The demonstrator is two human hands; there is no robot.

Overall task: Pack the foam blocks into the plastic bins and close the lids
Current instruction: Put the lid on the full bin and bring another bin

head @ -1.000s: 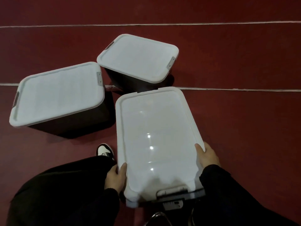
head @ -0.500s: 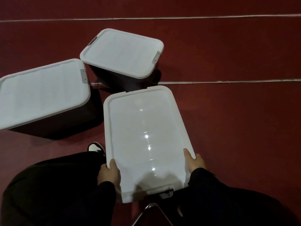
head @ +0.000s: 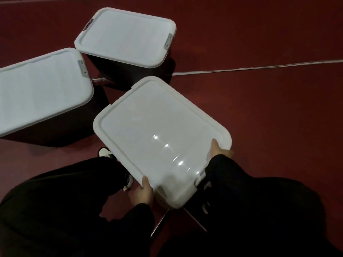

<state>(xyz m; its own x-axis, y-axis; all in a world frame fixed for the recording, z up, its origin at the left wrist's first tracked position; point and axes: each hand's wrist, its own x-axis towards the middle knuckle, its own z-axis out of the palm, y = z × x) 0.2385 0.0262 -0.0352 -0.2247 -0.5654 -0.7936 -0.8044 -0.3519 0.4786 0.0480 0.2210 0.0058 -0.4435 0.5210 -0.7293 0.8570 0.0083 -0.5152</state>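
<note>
Three dark plastic bins with white lids stand on the red floor. The nearest bin's lid is glossy and turned at an angle. My left hand grips its near left edge, and my right hand grips its right edge near the corner. A grey latch shows at the lid's near end between my hands. The left bin and the far bin have their lids on, with grey latches at the ends. No foam blocks are in sight; the bins' contents are hidden.
My legs in black trousers fill the bottom of the view, with a black-and-white shoe beside the near bin. Metal chair legs show below the bin. A white floor line runs to the right. Open red floor lies on the right.
The near bin has swung so its far end points up-left, and my hands have shifted along its edges toward the near end. The view has moved, shifting the other two bins.
</note>
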